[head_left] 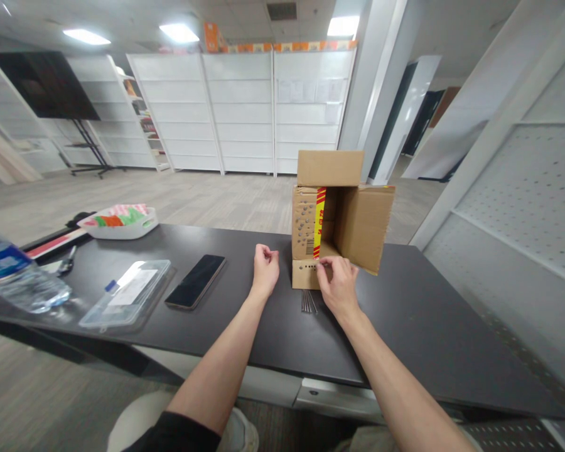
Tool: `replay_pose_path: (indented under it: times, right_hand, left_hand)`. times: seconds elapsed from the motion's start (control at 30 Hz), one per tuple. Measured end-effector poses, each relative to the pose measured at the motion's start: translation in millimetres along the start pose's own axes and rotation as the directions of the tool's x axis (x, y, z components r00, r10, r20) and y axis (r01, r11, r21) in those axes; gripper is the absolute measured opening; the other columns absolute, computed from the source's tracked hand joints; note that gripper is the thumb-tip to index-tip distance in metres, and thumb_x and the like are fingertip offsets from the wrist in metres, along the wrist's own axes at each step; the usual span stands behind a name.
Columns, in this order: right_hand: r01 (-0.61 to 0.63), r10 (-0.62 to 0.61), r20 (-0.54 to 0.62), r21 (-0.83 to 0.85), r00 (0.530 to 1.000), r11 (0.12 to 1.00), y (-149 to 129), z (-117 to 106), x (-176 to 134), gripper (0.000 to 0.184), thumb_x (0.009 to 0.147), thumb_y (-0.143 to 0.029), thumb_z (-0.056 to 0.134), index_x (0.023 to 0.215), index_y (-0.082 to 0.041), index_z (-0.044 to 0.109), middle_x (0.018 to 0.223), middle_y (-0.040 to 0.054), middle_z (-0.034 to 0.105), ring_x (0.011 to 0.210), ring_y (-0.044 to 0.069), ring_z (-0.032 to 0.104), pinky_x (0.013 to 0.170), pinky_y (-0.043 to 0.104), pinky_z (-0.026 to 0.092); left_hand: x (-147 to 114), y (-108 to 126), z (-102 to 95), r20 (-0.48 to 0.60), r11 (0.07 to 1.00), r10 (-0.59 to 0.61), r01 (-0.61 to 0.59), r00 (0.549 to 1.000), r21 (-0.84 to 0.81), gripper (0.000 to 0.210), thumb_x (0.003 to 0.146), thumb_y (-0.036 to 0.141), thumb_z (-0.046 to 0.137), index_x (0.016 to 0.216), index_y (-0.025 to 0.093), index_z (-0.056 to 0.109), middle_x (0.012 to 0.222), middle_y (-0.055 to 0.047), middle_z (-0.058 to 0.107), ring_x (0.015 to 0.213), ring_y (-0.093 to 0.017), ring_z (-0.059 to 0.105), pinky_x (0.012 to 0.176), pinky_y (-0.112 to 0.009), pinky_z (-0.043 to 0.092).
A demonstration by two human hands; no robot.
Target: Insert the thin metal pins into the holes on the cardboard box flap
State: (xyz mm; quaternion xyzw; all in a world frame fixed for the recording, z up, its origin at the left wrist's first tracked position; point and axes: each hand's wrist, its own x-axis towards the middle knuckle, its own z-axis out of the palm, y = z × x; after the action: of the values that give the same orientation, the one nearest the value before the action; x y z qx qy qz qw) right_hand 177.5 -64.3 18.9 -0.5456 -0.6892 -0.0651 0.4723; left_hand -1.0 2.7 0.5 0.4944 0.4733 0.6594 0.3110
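An open cardboard box (348, 213) stands on the dark table, its opening facing me. Several grey metal heads dot its left flap (304, 220), beside a yellow and red tape strip (319, 223). The lower flap (306, 279) hangs at the front with a row of small dark holes. My right hand (339, 282) is at this flap, fingers bent and pinched near the holes; whatever they hold is too small to make out. Below the flap lie several long thin nails (308, 302). Left of the box, my left hand (266, 270) is curled closed, its contents hidden.
To the left lie a black phone (196, 281), a clear plastic case (127, 295) and a water bottle (23, 276). A white basket (122, 230) with colourful contents sits at the back left. A perforated white panel (522, 188) borders the table's right side.
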Motion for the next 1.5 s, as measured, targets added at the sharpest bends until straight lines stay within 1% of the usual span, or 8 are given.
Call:
replay_pose_path:
  times: [0.17, 0.43, 0.67, 0.93, 1.3, 1.5]
  right_hand:
    - [0.026, -0.023, -0.076, 0.035, 0.997, 0.999, -2, -2, 1, 0.011, 0.091, -0.029, 0.05, 0.09, -0.02, 0.057, 0.089, 0.0037, 0.066, 0.086, 0.019, 0.056, 0.085, 0.035, 0.03]
    - [0.004, 0.001, -0.077, 0.07, 0.997, 0.998, -1, -3, 0, 0.015, 0.091, -0.033, 0.051, 0.088, -0.02, 0.057, 0.083, 0.0036, 0.065, 0.081, 0.019, 0.057, 0.083, 0.035, 0.033]
    - [-0.039, 0.053, -0.114, 0.123, 0.992, 0.992, 1, -2, -3, 0.014, 0.09, -0.033, 0.05, 0.088, -0.02, 0.056, 0.083, 0.0044, 0.065, 0.08, 0.019, 0.058, 0.081, 0.035, 0.038]
    - [-0.025, 0.044, -0.132, 0.144, 0.99, 0.989, 0, -4, -4, 0.009, 0.087, -0.029, 0.053, 0.087, -0.02, 0.056, 0.08, 0.0036, 0.063, 0.078, 0.019, 0.058, 0.079, 0.034, 0.04]
    - [-0.03, 0.056, -0.132, 0.191, 0.99, 0.981, -3, -10, -2, 0.006, 0.084, -0.027, 0.053, 0.083, -0.021, 0.055, 0.078, 0.0036, 0.062, 0.076, 0.019, 0.058, 0.075, 0.034, 0.043]
    - [-0.029, 0.044, -0.061, 0.221, 0.997, 0.975, -5, -22, 1, 0.003, 0.083, -0.023, 0.055, 0.082, -0.021, 0.055, 0.077, 0.002, 0.061, 0.077, 0.018, 0.057, 0.074, 0.032, 0.044]
  left_hand:
    - [0, -1, -0.7, 0.004, 1.0, 0.007, -0.007, 1.0, 0.008, 0.02, 0.081, 0.018, 0.054, 0.077, 0.02, 0.034, 0.068, 0.006, 0.037, 0.059, -0.007, 0.035, 0.059, -0.021, 0.03]
    - [0, 1, -0.4, -0.002, 1.0, 0.007, -0.007, 1.0, 0.012, 0.02, 0.08, 0.015, 0.054, 0.076, 0.02, 0.034, 0.067, 0.006, 0.036, 0.059, -0.008, 0.035, 0.06, -0.02, 0.03]
    - [0, 2, 1.1, -0.007, 1.0, -0.003, 0.003, 1.0, 0.004, 0.02, 0.079, 0.016, 0.055, 0.077, 0.02, 0.035, 0.069, 0.006, 0.036, 0.06, -0.007, 0.035, 0.059, -0.02, 0.03]
    - [0, 0, 0.5, 0.005, 1.0, -0.001, 0.001, 1.0, -0.006, 0.02, 0.08, 0.017, 0.054, 0.077, 0.02, 0.035, 0.069, 0.006, 0.035, 0.059, -0.007, 0.034, 0.058, -0.02, 0.029]
    - [1, -4, 0.1, 0.024, 1.0, 0.015, -0.015, 1.0, -0.003, 0.019, 0.082, 0.019, 0.053, 0.079, 0.02, 0.035, 0.071, 0.006, 0.035, 0.059, -0.007, 0.034, 0.058, -0.02, 0.029]
    - [1, -5, 0.3, 0.012, 1.0, 0.017, -0.018, 1.0, 0.007, 0.019, 0.081, 0.017, 0.053, 0.078, 0.02, 0.034, 0.07, 0.005, 0.036, 0.061, -0.007, 0.036, 0.059, -0.02, 0.03]
